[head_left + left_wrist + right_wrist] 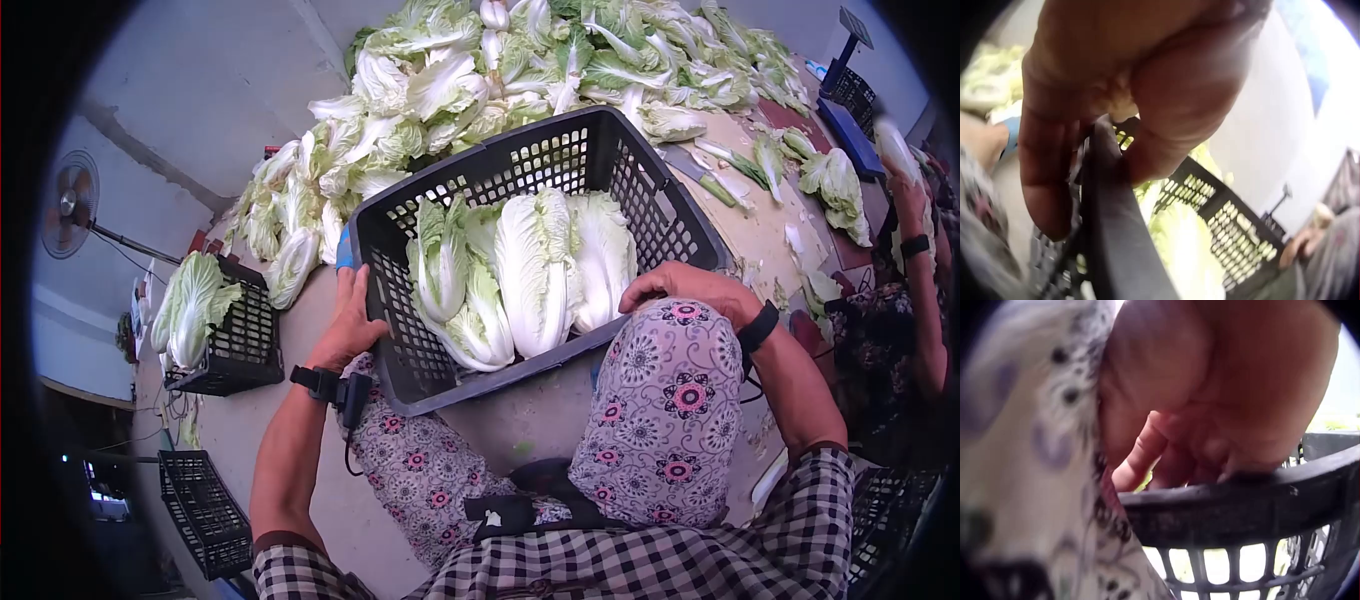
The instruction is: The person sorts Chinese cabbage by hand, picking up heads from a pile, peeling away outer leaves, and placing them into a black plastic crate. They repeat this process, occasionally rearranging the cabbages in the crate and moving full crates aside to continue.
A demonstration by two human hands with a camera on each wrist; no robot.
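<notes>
A black plastic crate (540, 362) stands tilted in front of the person's knees. Several napa cabbages (533, 270) lie side by side in it, white stems toward the person. At the crate's left side, the left hand (347, 325) grips the rim; in the left wrist view its fingers (1047, 187) hang outside the wall and the thumb (1163, 137) lies inside. The right hand (700, 290) holds the near right part of the rim, partly hidden behind the raised knee. In the right wrist view its fingers (1141, 453) reach over the rim to the inner side.
Behind the crate rises a large heap of napa cabbages (420, 90). A knife (687, 163) lies at the heap's right edge. To the left stand another black crate (245, 325) with cabbage on it and a fan (72, 205). Another person's arm (915, 240) shows at right.
</notes>
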